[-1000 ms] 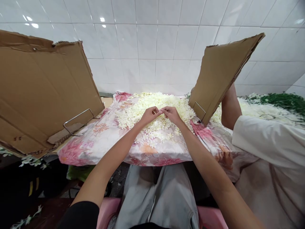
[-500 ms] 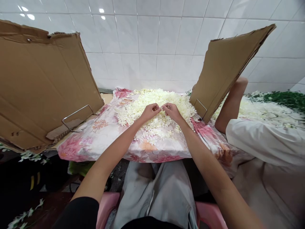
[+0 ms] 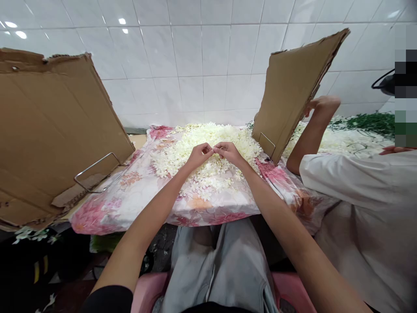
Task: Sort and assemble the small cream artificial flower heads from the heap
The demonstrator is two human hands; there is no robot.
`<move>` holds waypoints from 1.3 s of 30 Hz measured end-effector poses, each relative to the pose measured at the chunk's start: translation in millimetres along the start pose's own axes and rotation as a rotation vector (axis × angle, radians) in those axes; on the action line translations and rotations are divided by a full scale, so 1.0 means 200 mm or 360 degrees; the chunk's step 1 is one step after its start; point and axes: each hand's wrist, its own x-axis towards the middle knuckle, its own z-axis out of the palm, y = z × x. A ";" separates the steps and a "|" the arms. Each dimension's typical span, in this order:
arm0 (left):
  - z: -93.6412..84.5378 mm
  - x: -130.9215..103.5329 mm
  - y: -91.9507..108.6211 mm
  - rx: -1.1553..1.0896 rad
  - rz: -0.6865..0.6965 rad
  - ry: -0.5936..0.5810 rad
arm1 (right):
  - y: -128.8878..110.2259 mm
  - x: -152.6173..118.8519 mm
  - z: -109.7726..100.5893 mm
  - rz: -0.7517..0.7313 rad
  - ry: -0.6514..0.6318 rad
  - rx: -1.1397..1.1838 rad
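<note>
A wide heap of small cream-white flowers (image 3: 211, 134) lies on the table. Just over its near part, my left hand (image 3: 200, 155) and my right hand (image 3: 228, 152) meet with their fingertips together. Both hands are closed in a pinch, thumb against fingers. Whatever is between the fingertips is too small to make out. Loose white blossoms (image 3: 205, 187) lie scattered on the cloth below my wrists.
A pink-flowered cloth (image 3: 143, 204) covers the table. Cardboard sheets on wire stands rise at left (image 3: 65, 130) and right (image 3: 286, 95). Beyond the right one, a co-worker's bent arm (image 3: 306, 143) rests near more white flowers and green stems (image 3: 368, 124). A tiled wall (image 3: 215, 52) stands behind.
The view has swung slightly to the right, bringing more of the co-worker into sight. My fingertips have drawn closer together and now touch.
</note>
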 end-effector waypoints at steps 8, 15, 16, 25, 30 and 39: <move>-0.01 0.00 -0.01 -0.0030 -0.0047 -0.0008 | 0.02 0.01 -0.01 0.0051 -0.0045 0.0009; 0.00 0.00 -0.02 -0.0001 -0.0067 -0.0080 | 0.06 0.02 0.00 0.0086 -0.0080 -0.0075; 0.00 0.00 -0.02 0.0009 -0.0058 -0.0085 | 0.07 0.02 0.00 0.0085 -0.0080 -0.0096; 0.01 0.00 -0.03 0.0042 -0.0043 -0.0132 | 0.08 0.01 0.02 0.0121 -0.0098 -0.0089; 0.00 0.01 -0.06 0.0005 -0.0038 -0.0111 | 0.08 0.02 0.00 0.0170 -0.0048 -0.0056; -0.02 0.01 -0.06 -0.0017 -0.0070 -0.0106 | 0.08 0.02 0.01 0.0211 -0.0013 -0.0096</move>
